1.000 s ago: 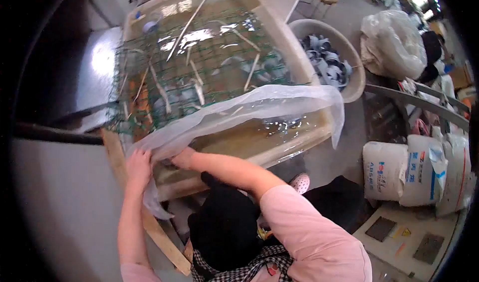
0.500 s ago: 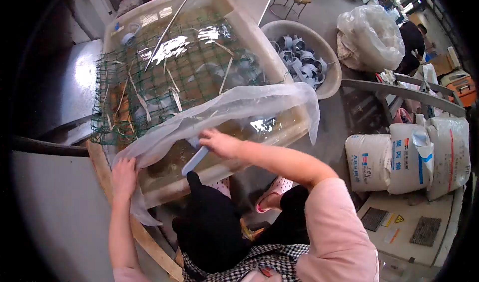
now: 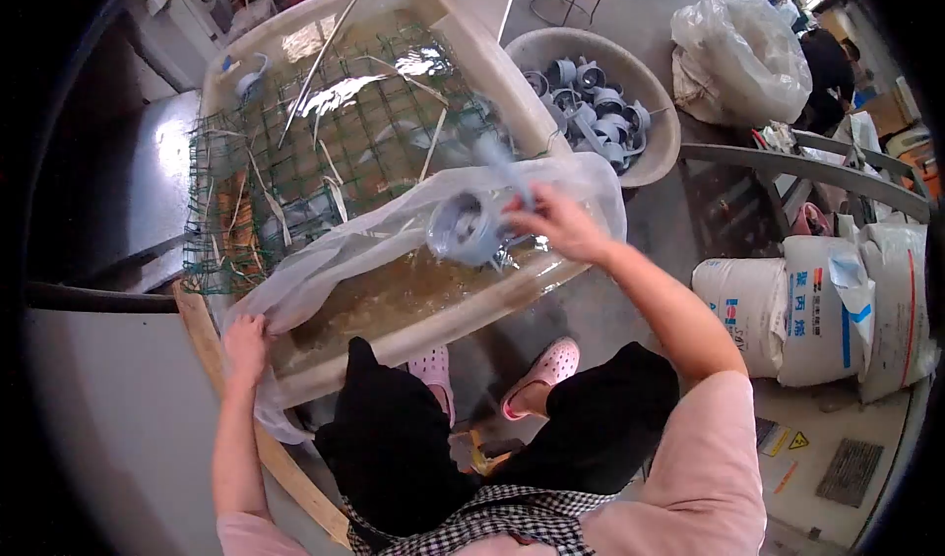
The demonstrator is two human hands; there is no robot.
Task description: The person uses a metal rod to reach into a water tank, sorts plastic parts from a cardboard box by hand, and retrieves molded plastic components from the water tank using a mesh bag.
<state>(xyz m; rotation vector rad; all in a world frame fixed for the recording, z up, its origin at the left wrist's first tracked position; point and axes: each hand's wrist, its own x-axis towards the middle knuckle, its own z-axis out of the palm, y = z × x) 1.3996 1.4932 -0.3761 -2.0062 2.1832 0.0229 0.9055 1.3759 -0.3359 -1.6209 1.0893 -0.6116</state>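
Observation:
My right hand (image 3: 556,223) is closed on a grey-blue plastic ring-shaped part (image 3: 463,229) with a long strip on it, blurred by motion. The part hangs above the water near the front right of a large pale tub (image 3: 536,98). At the tub's left front corner, my left hand (image 3: 246,344) has its fingers closed on a translucent white mesh sheet (image 3: 394,202). That sheet stretches in folds across the tub to its right rim. Behind it, a green net (image 3: 345,133) lies over the water, with more grey parts dimly visible beneath.
A round basin (image 3: 661,128) full of similar grey parts (image 3: 591,103) stands right of the tub. A thin metal rod (image 3: 325,59) leans across the net. Several white sacks (image 3: 825,305) and a large clear plastic bag (image 3: 738,59) are on the right. Another person (image 3: 827,74) bends far right.
My right hand has moved right and up, with the grey ring-shaped part now lifted out above the water. My left hand has stayed on the mesh sheet.

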